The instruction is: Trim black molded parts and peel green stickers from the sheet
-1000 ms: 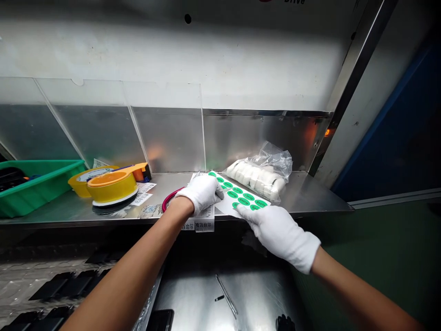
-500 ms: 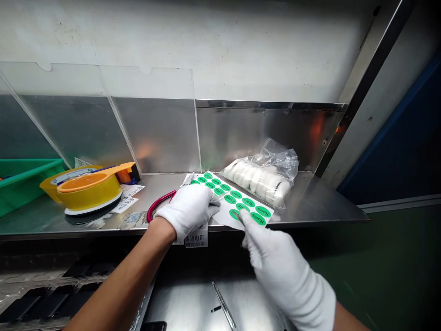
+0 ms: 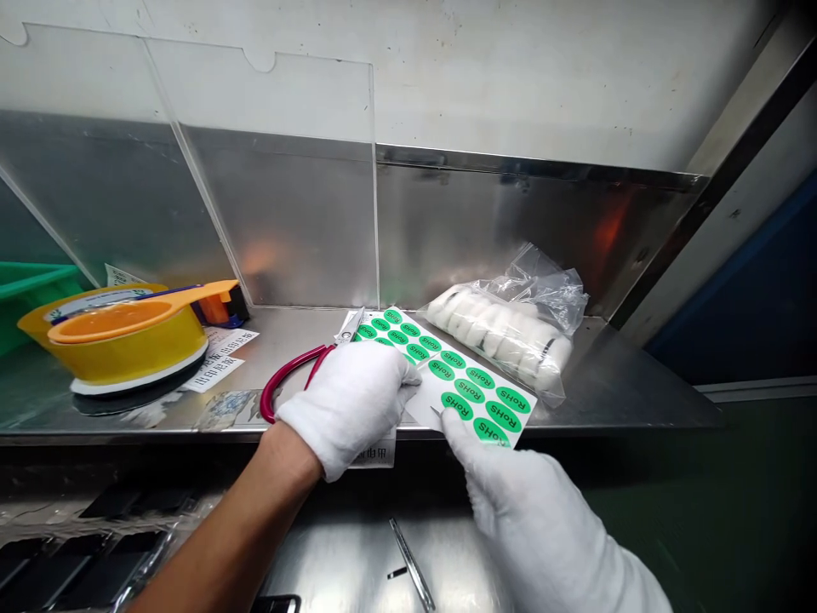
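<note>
A white sheet of green round RoHS stickers (image 3: 460, 375) lies on the steel shelf (image 3: 613, 392), its near corner over the front edge. My left hand (image 3: 350, 398), in a white glove, rests curled on the sheet's left part and presses it down. My right hand (image 3: 511, 502), also gloved, reaches up from below; its fingertip touches a sticker at the sheet's near edge, where a sticker's rim looks slightly lifted. Red-handled scissors (image 3: 294, 371) lie just left of my left hand, partly under it.
A clear plastic bag of white rolls (image 3: 511, 328) sits behind the sheet. Yellow and orange tape dispensers (image 3: 121, 336) and paper labels (image 3: 220, 358) are at the left, with a green bin (image 3: 25, 285) beyond. Tweezers (image 3: 412, 566) lie on the lower surface.
The camera has moved closer and lower. My right hand shifted from the sheet's right edge to the near edge, its fingertip now at a sticker. My left hand stays on the sheet.
</note>
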`<state>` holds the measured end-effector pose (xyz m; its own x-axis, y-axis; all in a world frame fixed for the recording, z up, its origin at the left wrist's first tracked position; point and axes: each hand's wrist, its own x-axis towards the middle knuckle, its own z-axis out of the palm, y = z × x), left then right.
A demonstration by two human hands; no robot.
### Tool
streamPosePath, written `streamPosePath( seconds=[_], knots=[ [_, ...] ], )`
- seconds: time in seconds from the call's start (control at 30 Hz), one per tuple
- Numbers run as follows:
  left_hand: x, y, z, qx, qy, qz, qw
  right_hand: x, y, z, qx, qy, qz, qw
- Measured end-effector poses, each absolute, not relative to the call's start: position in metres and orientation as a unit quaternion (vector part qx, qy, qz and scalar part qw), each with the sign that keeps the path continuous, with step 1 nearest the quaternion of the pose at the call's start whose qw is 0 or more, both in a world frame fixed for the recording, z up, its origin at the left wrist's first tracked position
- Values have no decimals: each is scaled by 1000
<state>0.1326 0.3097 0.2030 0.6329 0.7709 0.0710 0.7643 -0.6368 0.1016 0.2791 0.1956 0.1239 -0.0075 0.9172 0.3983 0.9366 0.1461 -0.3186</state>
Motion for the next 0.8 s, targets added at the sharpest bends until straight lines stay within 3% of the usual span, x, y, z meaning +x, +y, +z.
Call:
streamPosePath(
  seconds=[0.2, 0.47, 0.67, 0.8],
  knots=[
    [132, 311, 200, 903, 423, 69, 28, 292, 179, 124, -637, -722, 15, 270],
    [125, 282, 203, 924, 368, 97, 29, 301, 136, 93, -599, -626, 157, 473],
    [124, 270, 183, 930, 321, 180, -1, 310, 162, 143, -541, -640, 164, 520],
    [121, 274, 170, 929, 296, 220, -24, 317, 213, 161, -479, -705, 183, 489]
  ],
)
